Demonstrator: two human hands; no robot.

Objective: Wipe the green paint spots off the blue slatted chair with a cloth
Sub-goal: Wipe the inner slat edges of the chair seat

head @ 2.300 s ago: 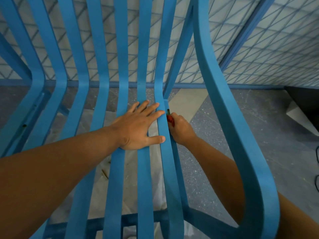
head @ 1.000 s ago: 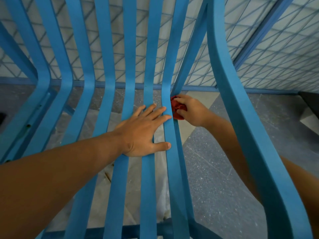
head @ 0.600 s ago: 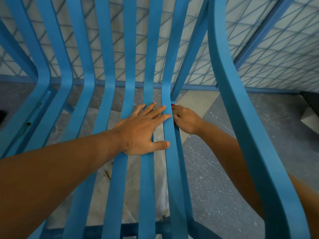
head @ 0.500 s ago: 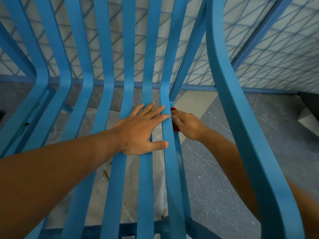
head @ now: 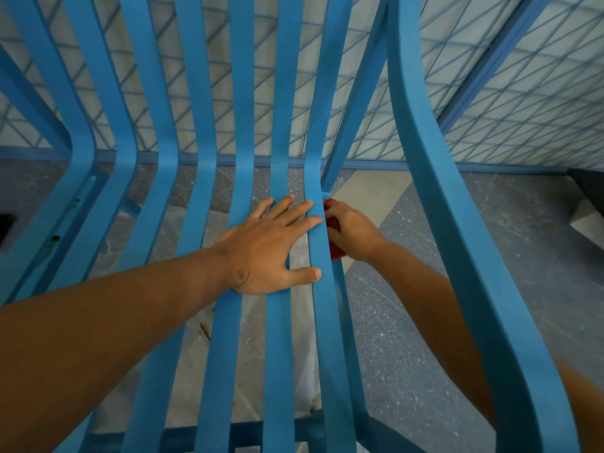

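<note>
Red cloth [head: 334, 238] lower now, pinched in right-hand fingers [head: 333, 214]; left fingers [head: 295, 213] spread flat.

Floor [head: 425, 322]: grey speckled surface with a pale sheet [head: 196, 348] laid on it. Wall [head: 523, 93]: pale, blue diagonal grid pattern, blue skirting [head: 457, 166].
</note>
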